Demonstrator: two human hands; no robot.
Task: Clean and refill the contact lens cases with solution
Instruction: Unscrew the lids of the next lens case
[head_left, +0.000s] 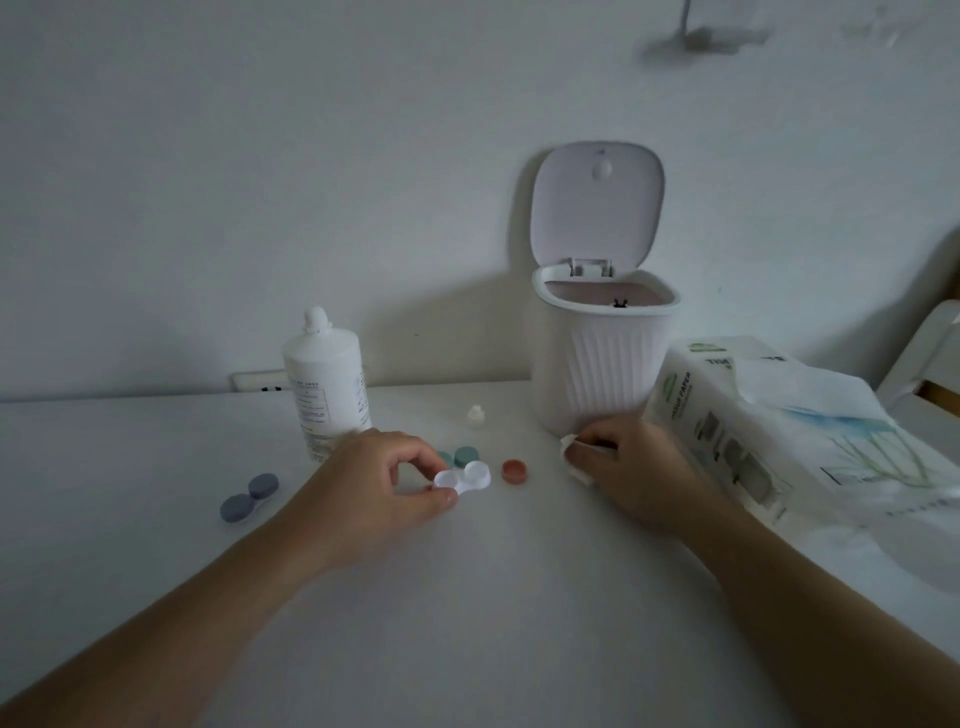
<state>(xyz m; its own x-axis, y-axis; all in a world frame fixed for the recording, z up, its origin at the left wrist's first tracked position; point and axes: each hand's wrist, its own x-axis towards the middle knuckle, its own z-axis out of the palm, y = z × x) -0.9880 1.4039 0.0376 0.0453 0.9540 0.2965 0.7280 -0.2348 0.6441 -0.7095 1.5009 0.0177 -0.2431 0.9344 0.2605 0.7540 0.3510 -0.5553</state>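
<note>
Left hand (387, 483) pinches white lens case (463, 477) on worktop (519, 597) — steadying open wells for wiping. Right hand (631, 467) clutches crumpled tissue (571, 457) near open bin (605, 364) — likely for discarding. Solution bottle (327, 384) stands behind.

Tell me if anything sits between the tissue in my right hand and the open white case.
Only the red cap lies on the table between the tissue in the right hand and the white case held by the left hand.

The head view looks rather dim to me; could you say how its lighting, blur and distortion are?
Head view: dim, grey light; the bin casts a soft shadow on the wall; the top-right corner is smeared; wide-angle bending curves the table edge; the tissue pack print is blurred.
</note>
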